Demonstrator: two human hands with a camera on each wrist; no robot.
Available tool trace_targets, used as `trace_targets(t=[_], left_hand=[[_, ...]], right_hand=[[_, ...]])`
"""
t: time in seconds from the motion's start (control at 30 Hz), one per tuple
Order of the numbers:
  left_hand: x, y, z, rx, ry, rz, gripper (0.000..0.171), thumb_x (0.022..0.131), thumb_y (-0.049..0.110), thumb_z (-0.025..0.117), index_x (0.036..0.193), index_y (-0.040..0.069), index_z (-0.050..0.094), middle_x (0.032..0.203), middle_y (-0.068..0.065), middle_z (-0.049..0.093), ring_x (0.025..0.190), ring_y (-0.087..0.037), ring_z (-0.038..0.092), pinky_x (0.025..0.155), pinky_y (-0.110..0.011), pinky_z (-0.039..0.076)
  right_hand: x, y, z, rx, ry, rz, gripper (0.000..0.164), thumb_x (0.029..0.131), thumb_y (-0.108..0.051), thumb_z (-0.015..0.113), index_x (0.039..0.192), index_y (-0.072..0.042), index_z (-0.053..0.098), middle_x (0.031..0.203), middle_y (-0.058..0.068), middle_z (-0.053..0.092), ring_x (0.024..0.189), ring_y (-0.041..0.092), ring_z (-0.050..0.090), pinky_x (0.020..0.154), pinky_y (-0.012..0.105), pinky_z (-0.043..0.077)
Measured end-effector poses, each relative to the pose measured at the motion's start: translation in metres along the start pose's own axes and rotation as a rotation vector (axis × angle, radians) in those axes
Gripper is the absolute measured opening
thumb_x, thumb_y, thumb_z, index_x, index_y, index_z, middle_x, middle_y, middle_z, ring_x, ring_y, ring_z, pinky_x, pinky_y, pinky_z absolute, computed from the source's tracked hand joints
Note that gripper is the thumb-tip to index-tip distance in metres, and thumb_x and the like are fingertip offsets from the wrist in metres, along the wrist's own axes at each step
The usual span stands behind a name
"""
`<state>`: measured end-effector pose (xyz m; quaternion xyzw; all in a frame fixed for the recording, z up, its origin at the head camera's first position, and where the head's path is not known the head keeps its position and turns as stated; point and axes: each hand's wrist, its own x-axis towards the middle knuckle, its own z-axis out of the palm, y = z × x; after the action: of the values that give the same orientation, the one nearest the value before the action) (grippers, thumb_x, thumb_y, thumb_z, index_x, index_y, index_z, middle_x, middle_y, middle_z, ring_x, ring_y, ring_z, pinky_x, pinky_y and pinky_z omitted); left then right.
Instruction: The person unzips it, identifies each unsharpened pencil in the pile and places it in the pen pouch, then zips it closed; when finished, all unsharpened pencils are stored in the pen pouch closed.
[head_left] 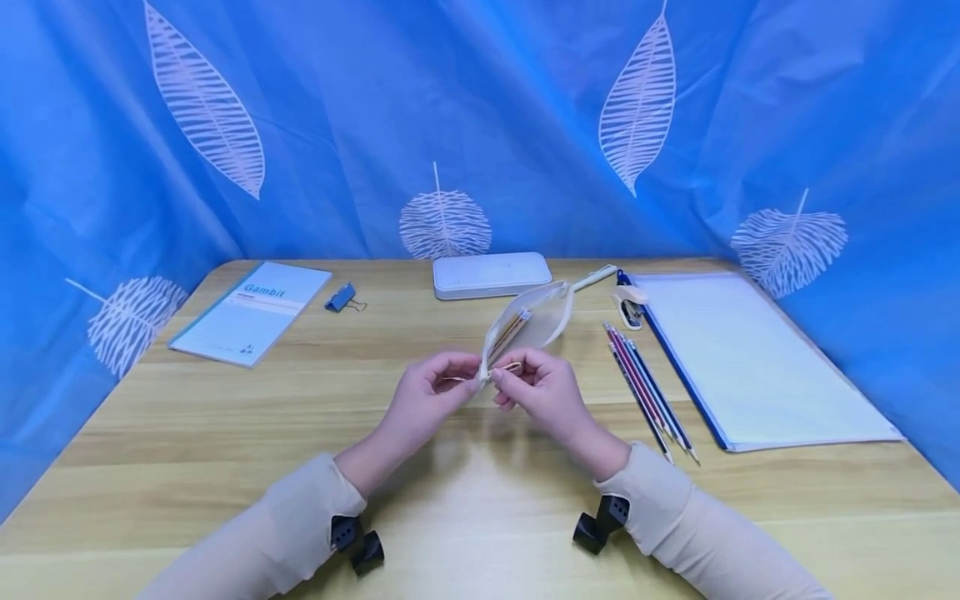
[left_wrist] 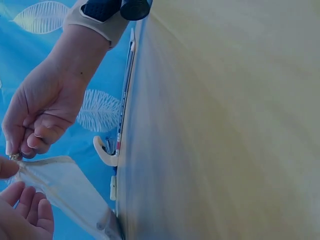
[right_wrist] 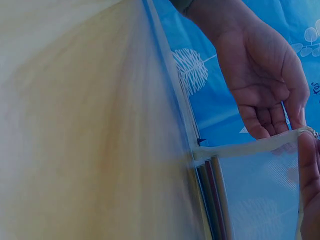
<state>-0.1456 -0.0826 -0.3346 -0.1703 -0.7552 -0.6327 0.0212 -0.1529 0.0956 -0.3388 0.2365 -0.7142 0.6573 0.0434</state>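
A whitish see-through mesh pencil pouch (head_left: 553,315) stands on edge over the middle of the table, its mouth gaping. Several pencils (head_left: 512,333) are inside; through the mesh they show as dark and tan shafts in the right wrist view. My left hand (head_left: 429,390) pinches the pouch's near corner between thumb and fingers. Right against it, my right hand (head_left: 546,390) pinches the same corner, where a thin tan loop sticks out. In the left wrist view a small metallic bit, perhaps the zipper pull, sits at the right fingertips; its exact shape is unclear.
Several loose pencils (head_left: 645,387) lie right of the hands, beside a blue-edged white folder (head_left: 757,358). A white-and-black gadget (head_left: 630,302) sits behind them. Farther back is a white case (head_left: 491,273); leftward are a blue binder clip (head_left: 341,297) and a notebook (head_left: 251,312).
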Motion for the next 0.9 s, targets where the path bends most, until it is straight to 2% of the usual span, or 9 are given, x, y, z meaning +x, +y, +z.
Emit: trace_targets(t=[0.1, 0.27, 0.33, 0.4, 0.47, 0.57, 0.7, 0.77, 0.9], left_hand=[[0.000, 0.001, 0.000, 0.068, -0.037, 0.016, 0.029, 0.079, 0.003, 0.068, 0.108, 0.004, 0.064, 0.104, -0.009, 0.066, 0.097, -0.019, 0.060, 0.086, -0.032, 0.049], [0.002, 0.001, 0.001, 0.125, -0.006, -0.008, 0.018, 0.078, 0.010, 0.072, 0.096, 0.009, 0.070, 0.096, -0.004, 0.069, 0.086, -0.018, 0.060, 0.069, -0.027, 0.050], [0.002, 0.000, 0.001, 0.124, 0.007, -0.002, 0.014, 0.078, 0.010, 0.072, 0.092, 0.009, 0.071, 0.092, -0.005, 0.069, 0.081, -0.017, 0.059, 0.061, -0.024, 0.048], [0.002, 0.000, 0.001, 0.128, 0.011, 0.017, 0.011, 0.079, 0.009, 0.071, 0.090, 0.008, 0.072, 0.090, -0.005, 0.069, 0.079, -0.016, 0.058, 0.059, -0.023, 0.047], [0.001, -0.001, 0.001, 0.125, 0.014, 0.040, 0.011, 0.079, 0.007, 0.071, 0.090, 0.007, 0.072, 0.089, -0.006, 0.069, 0.078, -0.015, 0.058, 0.061, -0.024, 0.047], [0.001, -0.002, 0.000, 0.122, 0.023, 0.065, 0.011, 0.079, 0.005, 0.071, 0.090, 0.006, 0.072, 0.088, -0.006, 0.069, 0.077, -0.014, 0.058, 0.066, -0.026, 0.049], [0.000, -0.003, -0.001, 0.122, 0.013, 0.085, 0.011, 0.079, 0.004, 0.070, 0.089, 0.006, 0.072, 0.086, -0.006, 0.068, 0.077, -0.015, 0.058, 0.067, -0.029, 0.050], [-0.001, -0.002, -0.003, 0.121, 0.010, 0.086, 0.010, 0.079, 0.004, 0.069, 0.089, 0.007, 0.072, 0.085, -0.005, 0.068, 0.077, -0.014, 0.058, 0.066, -0.029, 0.050], [-0.005, 0.002, -0.009, 0.152, 0.028, 0.067, 0.008, 0.080, 0.005, 0.068, 0.087, 0.008, 0.071, 0.084, -0.003, 0.068, 0.076, -0.015, 0.057, 0.065, -0.029, 0.048]], right_hand=[[0.001, -0.001, 0.001, 0.036, -0.035, -0.026, 0.009, 0.085, 0.005, 0.057, 0.091, 0.012, 0.058, 0.076, 0.031, 0.059, 0.058, 0.008, 0.061, 0.053, 0.030, 0.054], [0.002, -0.002, 0.002, 0.094, -0.074, -0.027, 0.010, 0.085, 0.006, 0.054, 0.091, 0.014, 0.054, 0.076, 0.032, 0.058, 0.058, 0.009, 0.061, 0.053, 0.029, 0.054], [0.002, -0.003, 0.002, 0.087, -0.066, 0.008, 0.010, 0.085, 0.005, 0.055, 0.090, 0.013, 0.054, 0.076, 0.033, 0.058, 0.058, 0.009, 0.061, 0.054, 0.029, 0.054], [0.003, -0.003, 0.000, 0.066, -0.054, 0.050, 0.009, 0.085, 0.004, 0.055, 0.089, 0.012, 0.054, 0.074, 0.031, 0.058, 0.056, 0.010, 0.061, 0.053, 0.030, 0.054], [0.003, -0.003, -0.003, 0.051, -0.041, 0.094, 0.009, 0.085, 0.003, 0.054, 0.088, 0.011, 0.054, 0.072, 0.030, 0.059, 0.055, 0.011, 0.061, 0.053, 0.030, 0.054], [0.004, -0.004, -0.009, 0.049, -0.031, 0.148, 0.009, 0.085, 0.003, 0.053, 0.086, 0.012, 0.053, 0.067, 0.019, 0.060, 0.053, 0.011, 0.060, 0.051, 0.028, 0.053], [0.004, -0.006, -0.016, 0.050, -0.058, 0.197, 0.012, 0.087, 0.002, 0.051, 0.086, 0.014, 0.052, 0.064, 0.004, 0.059, 0.051, 0.011, 0.059, 0.048, 0.027, 0.052], [0.005, -0.005, -0.021, 0.041, -0.053, 0.234, 0.012, 0.087, 0.002, 0.050, 0.086, 0.014, 0.051, 0.064, 0.002, 0.059, 0.051, 0.011, 0.058, 0.048, 0.027, 0.052], [0.007, -0.002, -0.037, 0.012, 0.013, 0.312, 0.010, 0.088, 0.001, 0.050, 0.085, 0.010, 0.051, 0.064, 0.002, 0.058, 0.050, 0.010, 0.056, 0.048, 0.025, 0.051]])
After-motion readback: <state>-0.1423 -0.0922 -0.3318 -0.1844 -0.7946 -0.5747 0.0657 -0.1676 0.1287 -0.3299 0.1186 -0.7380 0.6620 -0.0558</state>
